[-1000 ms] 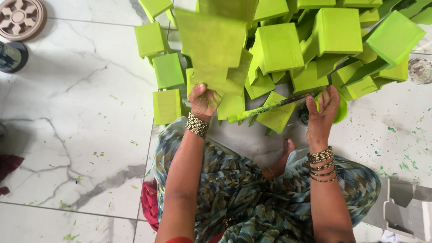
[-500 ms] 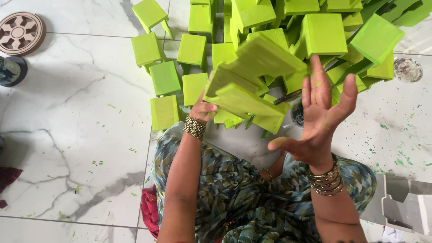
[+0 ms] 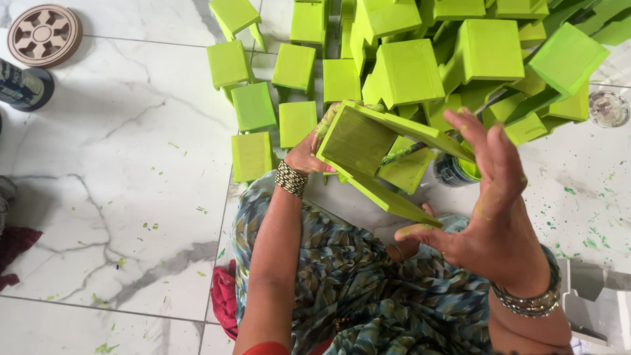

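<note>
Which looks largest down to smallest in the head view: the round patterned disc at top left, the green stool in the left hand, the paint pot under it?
1. green stool, though it is held nearest the camera, so this is unsure.
2. round patterned disc.
3. paint pot, partly hidden by the stool.

Around me on the marble floor (image 3: 118, 197)

I see a round brown grate (image 3: 43, 34) top left, a dark can (image 3: 23, 84) below it, a small jar (image 3: 608, 108) right, red cloth (image 3: 14, 250) far left.
</note>
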`<state>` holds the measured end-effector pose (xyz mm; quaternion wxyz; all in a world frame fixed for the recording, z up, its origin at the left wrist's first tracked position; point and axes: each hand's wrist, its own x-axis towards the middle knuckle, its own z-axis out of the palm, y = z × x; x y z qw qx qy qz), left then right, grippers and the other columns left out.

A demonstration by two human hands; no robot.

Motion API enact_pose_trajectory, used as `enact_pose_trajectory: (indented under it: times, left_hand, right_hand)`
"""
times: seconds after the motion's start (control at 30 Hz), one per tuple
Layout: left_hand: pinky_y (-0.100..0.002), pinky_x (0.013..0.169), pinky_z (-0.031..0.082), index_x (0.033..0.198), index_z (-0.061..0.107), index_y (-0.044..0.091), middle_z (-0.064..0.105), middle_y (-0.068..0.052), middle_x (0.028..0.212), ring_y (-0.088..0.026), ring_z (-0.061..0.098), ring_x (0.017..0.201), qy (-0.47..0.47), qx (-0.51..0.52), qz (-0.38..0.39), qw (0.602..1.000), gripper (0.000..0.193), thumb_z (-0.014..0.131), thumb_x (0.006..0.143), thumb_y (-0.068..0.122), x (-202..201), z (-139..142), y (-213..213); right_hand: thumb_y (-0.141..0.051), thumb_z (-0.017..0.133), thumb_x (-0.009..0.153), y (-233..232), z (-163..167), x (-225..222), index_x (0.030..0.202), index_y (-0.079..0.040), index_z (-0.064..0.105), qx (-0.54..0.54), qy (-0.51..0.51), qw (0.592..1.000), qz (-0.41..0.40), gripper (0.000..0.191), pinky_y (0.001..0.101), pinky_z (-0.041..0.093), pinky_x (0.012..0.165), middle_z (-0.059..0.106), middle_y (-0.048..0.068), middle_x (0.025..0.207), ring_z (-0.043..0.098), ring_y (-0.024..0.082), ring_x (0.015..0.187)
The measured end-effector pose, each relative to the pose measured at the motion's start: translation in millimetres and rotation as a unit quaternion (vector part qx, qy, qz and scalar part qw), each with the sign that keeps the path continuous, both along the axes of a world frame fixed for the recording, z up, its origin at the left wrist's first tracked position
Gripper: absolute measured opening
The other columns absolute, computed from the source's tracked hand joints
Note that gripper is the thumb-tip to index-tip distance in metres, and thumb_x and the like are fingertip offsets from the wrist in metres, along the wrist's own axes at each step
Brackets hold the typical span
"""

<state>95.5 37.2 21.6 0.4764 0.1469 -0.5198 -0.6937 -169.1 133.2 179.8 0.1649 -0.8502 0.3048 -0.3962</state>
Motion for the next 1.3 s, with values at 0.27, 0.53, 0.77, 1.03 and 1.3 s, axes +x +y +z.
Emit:
enact_pose_trajectory:
  times: [0.27, 0.53, 0.77, 1.03, 1.3]
  left_hand:
    - [-0.037, 0.132, 0.033, 0.167, 0.027, 0.016, 0.032, -0.004, 0.17, -0.018, 0.034, 0.158, -0.047, -0.132, -0.023, 0.99, 0.118, 0.094, 0.071, 0.004, 14.7, 16.7, 4.4]
    - [-0.035, 0.132, 0.029, 0.171, 0.02, 0.017, 0.026, -0.004, 0.171, -0.017, 0.028, 0.159, -0.043, -0.102, -0.04, 0.993, 0.123, 0.092, 0.071, 0.002, 20.5, 4.2, 5.2]
    - [-0.043, 0.138, 0.023, 0.172, 0.006, 0.021, 0.006, -0.002, 0.175, -0.019, 0.014, 0.163, -0.16, -0.24, 0.03, 0.957, 0.141, 0.098, 0.068, 0.001, 22.2, 1.0, 1.3]
    - [-0.058, 0.134, 0.03, 0.169, -0.009, 0.027, -0.004, -0.004, 0.177, -0.025, 0.008, 0.168, -0.072, -0.146, -0.046, 0.986, 0.146, 0.101, 0.075, 0.009, 20.7, 8.6, -4.3]
    - [-0.061, 0.135, 0.029, 0.17, 0.005, 0.02, 0.018, -0.016, 0.177, -0.034, 0.02, 0.166, 0.027, -0.051, 0.038, 0.998, 0.131, 0.094, 0.076, 0.036, 14.8, 24.4, 2.5]
  right_hand:
    - [-0.014, 0.089, 0.072, 20.4, -0.9, 8.2, 0.164, -0.033, 0.0, -0.035, 0.045, 0.998, -0.038, 0.129, 0.0625, 0.009, 0.133, 0.05, 0.026, 0.149, 0.048, 0.043, 0.146]
    - [-0.012, 0.087, 0.079, 24.2, -23.8, 1.6, 0.169, -0.039, 0.005, -0.021, -0.003, 0.999, -0.036, 0.124, 0.0533, 0.011, 0.133, 0.053, 0.021, 0.147, 0.056, 0.037, 0.141]
    - [-0.017, 0.088, 0.079, 21.6, -29.8, -3.0, 0.168, -0.038, 0.004, -0.014, 0.008, 0.999, -0.047, 0.124, 0.0532, 0.011, 0.134, 0.052, 0.021, 0.151, 0.055, 0.035, 0.138]
    - [-0.01, 0.087, 0.073, 22.7, -25.1, -7.5, 0.168, -0.025, 0.004, 0.001, 0.041, 0.997, -0.068, 0.127, 0.0532, 0.036, 0.128, 0.048, 0.025, 0.151, 0.057, 0.039, 0.137]
    - [-0.012, 0.09, 0.063, 28.7, -24.6, -22.1, 0.159, -0.016, 0.006, 0.036, 0.114, 0.984, -0.128, 0.128, 0.0504, 0.044, 0.118, 0.051, 0.024, 0.146, 0.057, 0.039, 0.134]
